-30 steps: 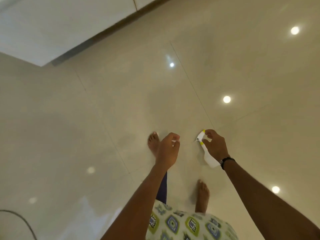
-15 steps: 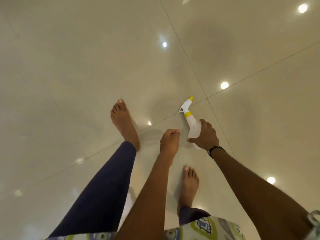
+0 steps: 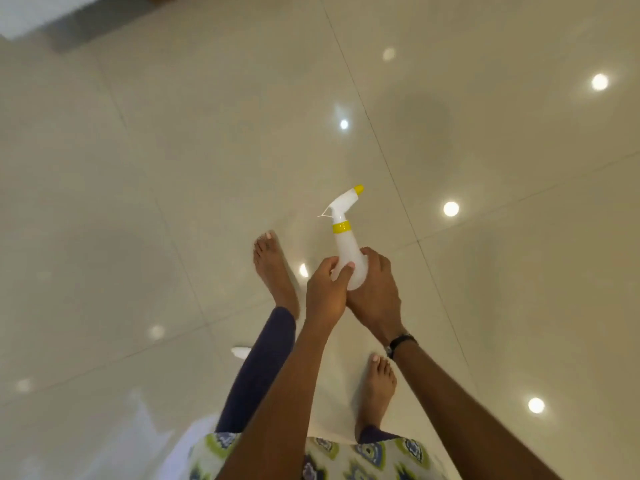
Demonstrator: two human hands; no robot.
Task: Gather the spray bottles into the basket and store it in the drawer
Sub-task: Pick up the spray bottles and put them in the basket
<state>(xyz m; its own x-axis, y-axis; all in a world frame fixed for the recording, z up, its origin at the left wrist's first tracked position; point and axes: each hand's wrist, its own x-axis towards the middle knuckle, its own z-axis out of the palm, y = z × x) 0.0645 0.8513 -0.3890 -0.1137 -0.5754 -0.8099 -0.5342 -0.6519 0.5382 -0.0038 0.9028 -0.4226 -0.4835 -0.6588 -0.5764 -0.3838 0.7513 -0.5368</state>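
A white spray bottle (image 3: pixel 344 242) with a yellow collar and yellow nozzle tip is held upright above the floor, nozzle pointing up and away from me. My right hand (image 3: pixel 375 292) wraps around its rounded base from the right and below. My left hand (image 3: pixel 327 291) grips the lower body from the left, thumb across the front. Both hands are closed on the bottle. No basket or drawer is in view.
Glossy beige floor tiles (image 3: pixel 173 202) fill the view, with ceiling lights reflected in them. My bare feet (image 3: pixel 273 268) stand below the hands. A white cabinet base with a dark plinth (image 3: pixel 65 36) shows blurred at the top left.
My left hand, closed on nothing before, has come over and taken hold of the bottle beside my right hand. The bottle has turned upright. The view has shifted as I walk.
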